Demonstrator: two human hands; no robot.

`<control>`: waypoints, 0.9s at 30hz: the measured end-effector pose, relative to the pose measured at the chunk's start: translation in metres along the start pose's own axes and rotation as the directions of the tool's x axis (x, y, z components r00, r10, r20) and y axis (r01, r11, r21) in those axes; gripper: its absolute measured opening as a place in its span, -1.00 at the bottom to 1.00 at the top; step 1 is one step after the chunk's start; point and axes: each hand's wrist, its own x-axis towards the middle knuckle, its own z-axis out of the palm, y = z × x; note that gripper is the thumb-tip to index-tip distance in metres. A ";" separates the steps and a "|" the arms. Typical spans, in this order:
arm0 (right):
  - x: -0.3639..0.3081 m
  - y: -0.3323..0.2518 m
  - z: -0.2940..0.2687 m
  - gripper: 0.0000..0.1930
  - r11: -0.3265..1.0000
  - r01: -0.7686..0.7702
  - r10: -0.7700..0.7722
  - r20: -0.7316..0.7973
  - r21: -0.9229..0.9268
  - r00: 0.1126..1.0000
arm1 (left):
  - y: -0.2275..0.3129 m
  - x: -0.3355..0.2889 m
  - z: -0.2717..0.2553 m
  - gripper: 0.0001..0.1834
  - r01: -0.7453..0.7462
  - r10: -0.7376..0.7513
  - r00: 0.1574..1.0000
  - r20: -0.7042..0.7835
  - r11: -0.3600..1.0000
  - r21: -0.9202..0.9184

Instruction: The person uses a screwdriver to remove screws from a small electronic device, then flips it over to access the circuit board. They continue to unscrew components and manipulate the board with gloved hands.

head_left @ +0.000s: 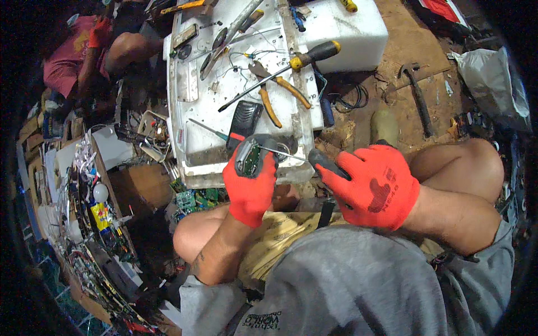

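Observation:
My left hand (251, 199), in a red and black glove, is closed around a small dark device with an exposed green circuit board (245, 162). A thin screwdriver (287, 154) is gripped in my right hand (375, 187), gloved the same way. Its shaft points left and its tip reaches the device's edge; whether it touches is too small to tell. Just beyond my left hand, a black plastic casing (244, 119) lies on the white work surface (196, 134). Pliers with orange handles (287, 92) and a large yellow-and-black screwdriver (300, 61) rest farther up.
At the right, a hammer (418, 101) lies on brown board near a white bag (493, 78). A white foam block (347, 36) stands beside the work surface. Electronic scrap (92, 207) is piled at the left. Another person's red-gloved hand (100, 32) shows at the upper left.

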 end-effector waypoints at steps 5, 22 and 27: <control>0.004 0.005 0.000 -0.38 0.992 0.074 -0.081 -0.063 -0.097 0.995 | -0.007 0.005 0.005 -0.76 -0.058 0.053 0.998 -0.047 0.993 -0.107; 0.019 0.012 -0.007 -0.68 0.995 -0.086 0.089 -0.055 0.059 0.995 | -0.015 0.014 -0.008 -0.65 -0.191 0.222 0.963 0.152 0.963 -0.192; 0.019 0.016 -0.003 -0.62 0.993 -0.085 0.091 -0.090 0.078 0.992 | -0.021 0.017 -0.008 -0.64 -0.139 0.153 0.970 0.187 0.987 -0.086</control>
